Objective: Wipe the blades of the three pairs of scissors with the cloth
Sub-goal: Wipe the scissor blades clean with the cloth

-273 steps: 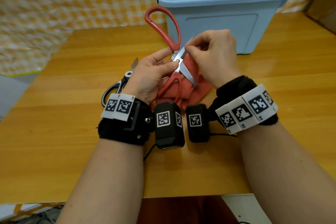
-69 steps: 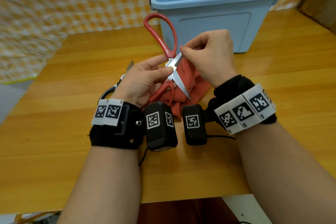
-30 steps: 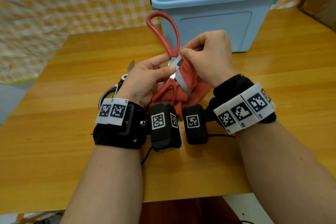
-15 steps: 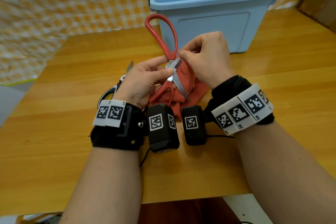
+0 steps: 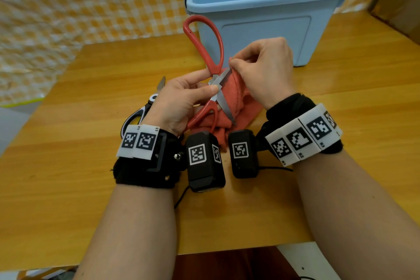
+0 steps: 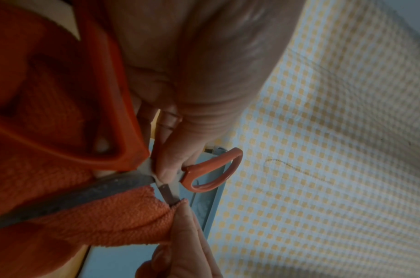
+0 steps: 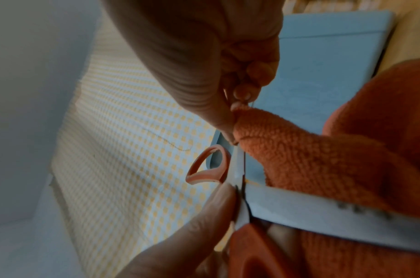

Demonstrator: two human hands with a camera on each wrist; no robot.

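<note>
Head view alone shows black-handled scissors (image 5: pixel 145 107) behind left hand (image 5: pixel 179 100) gripping red scissors (image 5: pixel 212 68), right hand (image 5: pixel 263 70) pinching cloth (image 5: pixel 236 95) on blade

Place: a home-like room
Signs: wooden table (image 5: pixel 68 188), yellow checked cloth (image 5: pixel 79 0) backdrop, blue plastic storage bin (image 5: pixel 261 27)

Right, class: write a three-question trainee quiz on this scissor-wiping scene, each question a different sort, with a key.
1. True or false: the red-handled scissors lie closed on the wooden table.
2. Which of the hands pinches the orange terry cloth on a blade? A left B right
3. Fill in: behind the hands stands a light blue plastic ____.

Key: 1 false; 2 B; 3 bin.
</note>
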